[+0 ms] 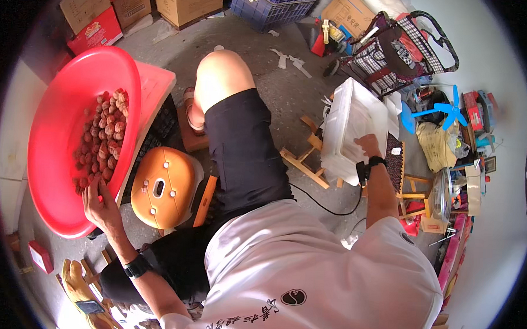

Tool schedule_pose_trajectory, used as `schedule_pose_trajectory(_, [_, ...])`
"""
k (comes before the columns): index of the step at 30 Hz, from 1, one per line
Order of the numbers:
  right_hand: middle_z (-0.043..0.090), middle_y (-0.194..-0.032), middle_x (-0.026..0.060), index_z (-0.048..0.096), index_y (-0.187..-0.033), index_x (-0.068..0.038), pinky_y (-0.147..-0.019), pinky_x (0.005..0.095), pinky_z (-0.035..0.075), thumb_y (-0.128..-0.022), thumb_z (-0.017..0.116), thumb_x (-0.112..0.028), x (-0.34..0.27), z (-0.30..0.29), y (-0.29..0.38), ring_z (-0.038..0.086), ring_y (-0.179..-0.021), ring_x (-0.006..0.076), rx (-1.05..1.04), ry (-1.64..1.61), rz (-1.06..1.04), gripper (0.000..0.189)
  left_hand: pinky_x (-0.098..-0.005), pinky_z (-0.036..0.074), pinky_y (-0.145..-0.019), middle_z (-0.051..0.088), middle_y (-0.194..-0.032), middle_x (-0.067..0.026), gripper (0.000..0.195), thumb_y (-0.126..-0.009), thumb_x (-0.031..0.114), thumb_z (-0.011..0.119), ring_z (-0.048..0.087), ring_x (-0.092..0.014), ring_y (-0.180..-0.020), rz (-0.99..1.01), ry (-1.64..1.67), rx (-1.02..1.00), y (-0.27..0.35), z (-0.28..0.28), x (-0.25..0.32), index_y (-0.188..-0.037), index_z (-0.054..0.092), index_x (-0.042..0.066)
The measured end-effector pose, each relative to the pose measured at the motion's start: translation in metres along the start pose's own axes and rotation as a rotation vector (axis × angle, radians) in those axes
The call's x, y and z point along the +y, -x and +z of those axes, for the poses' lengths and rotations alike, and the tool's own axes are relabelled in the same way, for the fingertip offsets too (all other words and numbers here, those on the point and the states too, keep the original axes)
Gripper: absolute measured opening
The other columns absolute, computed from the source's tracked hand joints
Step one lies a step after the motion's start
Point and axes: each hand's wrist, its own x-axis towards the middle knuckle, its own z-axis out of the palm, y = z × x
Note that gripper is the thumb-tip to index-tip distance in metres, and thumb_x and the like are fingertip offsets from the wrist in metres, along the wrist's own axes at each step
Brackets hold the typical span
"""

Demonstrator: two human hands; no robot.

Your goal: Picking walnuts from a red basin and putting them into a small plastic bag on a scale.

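Note:
Several brown walnuts (111,133) are heaped along the right side of a large red plastic basin (58,131). My left hand (100,204) reaches over the basin's near rim, its fingertips at the lowest walnuts. Whether a nut is pinched between them cannot be made out. Off to the right, my right hand (369,145) is over a white plastic bin (336,123), fingers bent down inside its near wall. A thin clear plastic bag (360,107) lines this bin. Nothing is plainly visible in the right hand, though its fingertips are partly hidden.
The basin rests on a pale red surface (159,80). Beside my legs is an orange padded stool (161,189). Under the bin a wooden frame (305,166) shows, with a black cable (327,212) nearby. A checked trolley (389,55), cardboard boxes (188,5) and blue crates (269,12) stand farther off.

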Motion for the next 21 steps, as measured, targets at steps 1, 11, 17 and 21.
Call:
schedule_pose_trajectory(1, [0.065, -0.067, 0.0024, 0.067, -0.07, -0.015, -0.066, 0.033, 0.048, -0.079, 0.058, -0.025, -0.011, 0.009, -0.001, 0.064, -0.066, 0.0223, -0.024, -0.054, 0.002, 0.016, -0.0367, 0.047, -0.069, 0.064, -0.087, -0.012, 0.013, -0.085, 0.008, 0.058, 0.06, -0.028, -0.079, 0.007, -0.008, -0.001, 0.001, -0.003, 0.0, -0.094, 0.063, 0.002])
schedule_pose_trajectory(11, [0.065, -0.068, -0.0004, 0.068, -0.069, -0.019, -0.06, 0.0356, 0.049, -0.077, 0.057, -0.032, -0.029, 0.012, -0.007, 0.064, -0.071, 0.0191, -0.157, 0.842, -0.466, 0.018, -0.0335, 0.049, -0.073, 0.066, -0.092, -0.0101, 0.015, -0.085, 0.008, 0.059, 0.062, -0.023, -0.085, -0.14, 0.01, -0.043, 0.004, -0.007, -0.01, -0.098, 0.064, 0.003])
schedule_pose_trajectory(17, [0.063, -0.063, 0.001, 0.063, -0.073, -0.017, -0.056, 0.0345, 0.048, -0.073, 0.06, -0.023, -0.004, -0.022, -0.009, 0.064, -0.064, 0.02, 0.036, 0.48, -0.467, 0.007, -0.0328, 0.049, -0.077, 0.065, -0.098, -0.0098, 0.022, -0.085, 0.006, 0.059, 0.062, -0.023, -0.09, -0.112, 0.077, 0.15, 0.012, -0.009, 0.0, -0.106, 0.062, 0.001])
schedule_pose_trajectory(21, [0.051, -0.061, -0.0016, 0.055, -0.065, -0.004, -0.048, 0.026, 0.037, -0.074, 0.063, -0.022, -0.028, -0.086, -0.032, 0.046, -0.052, 0.0088, 0.324, -0.508, 0.394, 0.021, -0.0339, 0.049, -0.07, 0.065, -0.094, -0.0111, 0.017, -0.083, 0.003, 0.059, 0.061, -0.023, -0.08, -0.041, 0.031, 0.142, 0.017, -0.014, 0.034, -0.1, 0.063, 0.001])
